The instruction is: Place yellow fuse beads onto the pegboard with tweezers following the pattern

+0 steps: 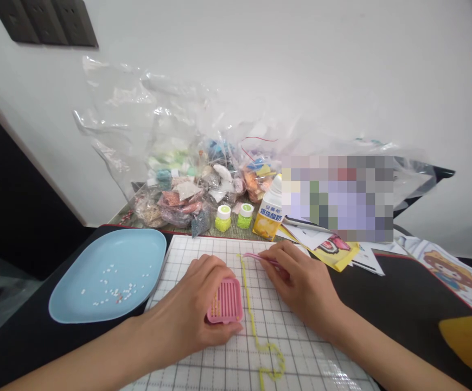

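L hand [201,296] holds pink tray [231,298] w/ yellow beads [217,308]; plate [71,266] has white bits [127,292].

Pale wall [321,65] with a dark panel [44,21] at upper left, behind a black table [399,304].

The tray [230,300] is pink, the board [301,347] dark-gridded white.

A light-blue, rounded-square plastic plate [71,260] lies left of the left hand [201,298]; a white-and-yellow carton [267,214] stands beyond the right hand [299,274]; clear plastic bags [171,108] of multicoloured packets [187,190] sit beyond the left hand, before the white wall [260,54].
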`<state>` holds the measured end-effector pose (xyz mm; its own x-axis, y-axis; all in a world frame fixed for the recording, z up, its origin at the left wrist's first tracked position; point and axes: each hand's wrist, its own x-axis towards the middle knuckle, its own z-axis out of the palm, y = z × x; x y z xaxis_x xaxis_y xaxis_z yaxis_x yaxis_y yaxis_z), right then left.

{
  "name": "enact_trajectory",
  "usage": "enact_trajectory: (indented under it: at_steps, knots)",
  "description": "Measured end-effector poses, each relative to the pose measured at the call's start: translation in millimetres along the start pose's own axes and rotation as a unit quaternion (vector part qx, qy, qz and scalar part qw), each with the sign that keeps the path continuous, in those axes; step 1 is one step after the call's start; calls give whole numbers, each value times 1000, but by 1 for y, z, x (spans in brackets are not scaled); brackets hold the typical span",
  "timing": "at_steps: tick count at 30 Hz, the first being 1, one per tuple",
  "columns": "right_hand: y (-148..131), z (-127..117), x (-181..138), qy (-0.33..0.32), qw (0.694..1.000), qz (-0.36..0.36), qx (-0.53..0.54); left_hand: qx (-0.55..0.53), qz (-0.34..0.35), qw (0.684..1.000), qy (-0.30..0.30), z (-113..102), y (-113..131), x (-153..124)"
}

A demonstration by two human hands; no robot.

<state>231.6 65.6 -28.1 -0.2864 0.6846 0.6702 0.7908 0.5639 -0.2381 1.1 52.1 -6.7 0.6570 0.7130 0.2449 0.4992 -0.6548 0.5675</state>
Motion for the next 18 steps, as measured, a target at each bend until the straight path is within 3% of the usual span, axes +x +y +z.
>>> enact_trajectory:
  at_steps: [18]
  knots:
    - [0,1,0,-2,1000,-6,-6,4,6,1000,7,1,-2,0]
